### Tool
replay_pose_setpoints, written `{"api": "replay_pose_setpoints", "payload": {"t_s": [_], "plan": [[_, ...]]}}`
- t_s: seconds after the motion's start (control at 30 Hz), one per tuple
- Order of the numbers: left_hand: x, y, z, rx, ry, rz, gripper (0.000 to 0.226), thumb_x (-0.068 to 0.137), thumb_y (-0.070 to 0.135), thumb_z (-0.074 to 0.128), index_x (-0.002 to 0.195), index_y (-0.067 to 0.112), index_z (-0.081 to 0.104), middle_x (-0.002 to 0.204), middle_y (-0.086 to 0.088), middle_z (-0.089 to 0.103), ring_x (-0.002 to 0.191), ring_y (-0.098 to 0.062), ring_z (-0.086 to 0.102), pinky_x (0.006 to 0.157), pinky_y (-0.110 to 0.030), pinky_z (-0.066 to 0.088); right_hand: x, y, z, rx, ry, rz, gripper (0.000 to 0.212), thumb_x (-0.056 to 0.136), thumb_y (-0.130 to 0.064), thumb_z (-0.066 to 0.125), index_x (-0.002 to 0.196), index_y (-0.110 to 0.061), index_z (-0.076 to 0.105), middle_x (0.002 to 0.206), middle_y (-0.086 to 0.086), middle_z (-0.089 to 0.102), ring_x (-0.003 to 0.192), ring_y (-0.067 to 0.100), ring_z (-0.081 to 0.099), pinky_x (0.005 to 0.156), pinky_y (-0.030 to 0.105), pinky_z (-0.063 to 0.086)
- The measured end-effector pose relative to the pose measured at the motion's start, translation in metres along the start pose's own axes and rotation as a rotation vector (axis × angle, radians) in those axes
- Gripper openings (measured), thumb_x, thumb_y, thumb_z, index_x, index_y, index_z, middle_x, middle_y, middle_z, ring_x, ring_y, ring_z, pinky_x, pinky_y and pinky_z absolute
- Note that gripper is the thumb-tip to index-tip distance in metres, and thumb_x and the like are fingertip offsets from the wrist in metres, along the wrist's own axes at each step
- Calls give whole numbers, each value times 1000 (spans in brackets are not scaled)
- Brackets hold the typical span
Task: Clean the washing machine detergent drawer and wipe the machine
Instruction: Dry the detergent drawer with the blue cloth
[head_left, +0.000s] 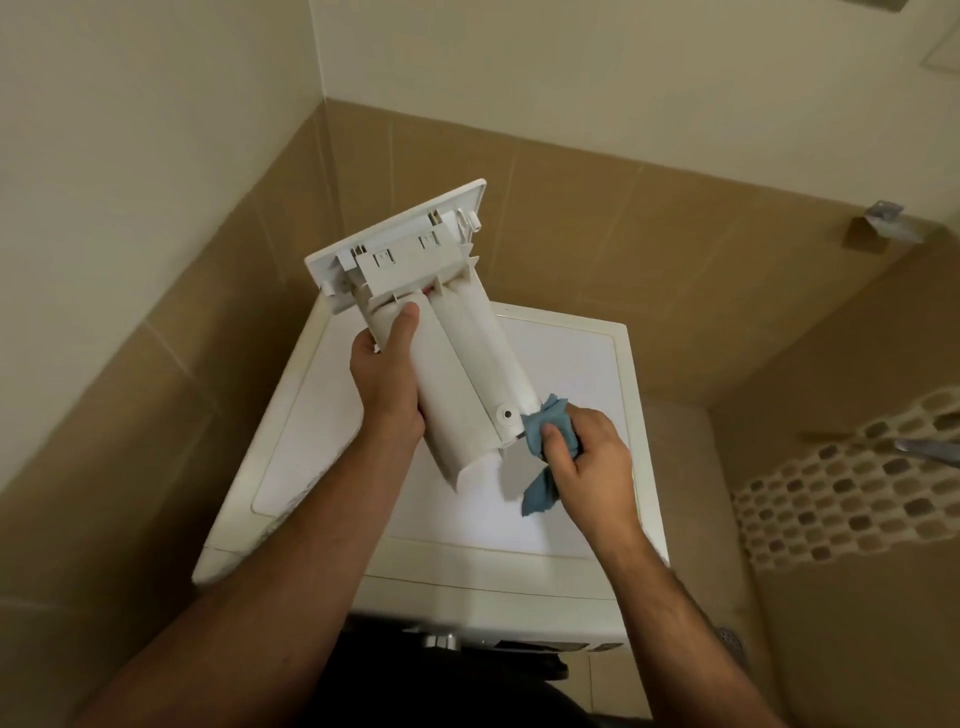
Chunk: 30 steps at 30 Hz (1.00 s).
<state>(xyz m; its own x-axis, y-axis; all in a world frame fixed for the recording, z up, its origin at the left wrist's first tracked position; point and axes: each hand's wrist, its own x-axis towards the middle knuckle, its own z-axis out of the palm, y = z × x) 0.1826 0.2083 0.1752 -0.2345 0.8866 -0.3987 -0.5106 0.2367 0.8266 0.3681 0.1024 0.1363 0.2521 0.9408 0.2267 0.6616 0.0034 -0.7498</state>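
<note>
Head view: the left hand (387, 384) is clamping the detergent drawer (447, 358) mid-body above the washing machine (571, 364), while the right hand (587, 457) is closed on a blue cloth (550, 431) at its rear end. Light, rigid, probably slippery plastic; mid-body looks like the safest hold.

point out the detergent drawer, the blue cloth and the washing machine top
detergent drawer (457, 374): head view, on the white rounded underside of its body.
blue cloth (553, 423): head view, on the bunched part at the drawer's rear end.
washing machine top (571, 364): head view, on the bare white lid panel.
</note>
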Motion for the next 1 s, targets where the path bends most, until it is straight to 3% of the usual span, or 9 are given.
{"api": "replay_pose_setpoints", "payload": {"t_s": [0.13, 0.23, 0.37, 0.47, 0.53, 0.63, 0.77, 0.9, 1.0], "plan": [[-7, -10, 5, -39, 35, 24, 38, 81, 41, 75, 107, 18, 58, 102, -3, 72, 94, -23, 71, 73, -40, 60, 16, 0, -34, 183, 133, 185, 25, 89, -16, 65, 111, -25, 56, 93, -12, 61, 82, 1, 60, 65, 7, 44], [-14, -19, 9, -29, 26, 44, 51, 79, 54, 72, 108, 15, 58, 103, -4, 72, 97, -23, 70, 77, -41, 60, 45, -24, -56, 379, 245, 174, 29, 86, -17, 70, 100, -25, 46, 90, -10, 53, 74, 0, 54, 64, 13, 45], [-33, -26, 20, 19, -11, 52, 47, 88, 60, 57, 110, 18, 57, 108, -7, 71, 100, -24, 69, 84, -44, 59, 81, -66, -50, 538, 221, 57, 26, 86, -21, 72, 92, -24, 47, 92, -3, 55, 74, 2, 56, 65, 20, 48], [-45, -23, 30, -28, -88, 97, 48, 93, 62, 45, 109, 22, 66, 106, -5, 74, 99, -24, 71, 86, -44, 57, 80, -77, -17, 395, 103, -88, 24, 90, -42, 61, 102, -24, 53, 109, 6, 57, 98, 18, 58, 84, 34, 50], [-47, -20, 32, -65, -89, 92, 58, 94, 66, 35, 115, 22, 67, 109, -5, 74, 101, -24, 71, 90, -44, 56, 66, -71, 2, 209, -22, -176, 24, 96, -41, 51, 106, -20, 58, 116, 4, 55, 107, 16, 51, 92, 35, 45], [-46, -17, 25, -51, -30, 76, 63, 95, 68, 25, 118, 26, 66, 108, -1, 74, 101, -21, 71, 93, -46, 55, 63, -64, 12, 110, 35, -204, 20, 96, -32, 55, 101, -15, 63, 121, 2, 56, 108, 14, 49, 92, 38, 46], [-41, -9, 17, -53, -37, 58, 61, 97, 65, 26, 117, 24, 66, 108, -3, 75, 101, -22, 71, 95, -47, 54, 68, -74, 23, 48, 56, -229, 29, 94, -17, 58, 122, -11, 62, 140, 3, 52, 120, 17, 51, 93, 19, 40], [-30, 2, 9, -10, -37, 33, 48, 99, 58, 35, 110, 25, 68, 102, -3, 76, 95, -23, 72, 90, -50, 56, 52, -81, 28, 61, 106, -245, 26, 92, -9, 59, 117, -10, 69, 142, 5, 54, 122, 11, 48, 92, -6, 24], [-16, 12, -2, -1, -25, 5, 43, 98, 58, 39, 108, 27, 67, 101, -1, 75, 95, -23, 72, 90, -51, 56, 34, -75, 35, 68, 85, -240, 29, 93, -8, 56, 119, -11, 69, 141, 6, 55, 125, 11, 50, 100, 2, 29]]}}
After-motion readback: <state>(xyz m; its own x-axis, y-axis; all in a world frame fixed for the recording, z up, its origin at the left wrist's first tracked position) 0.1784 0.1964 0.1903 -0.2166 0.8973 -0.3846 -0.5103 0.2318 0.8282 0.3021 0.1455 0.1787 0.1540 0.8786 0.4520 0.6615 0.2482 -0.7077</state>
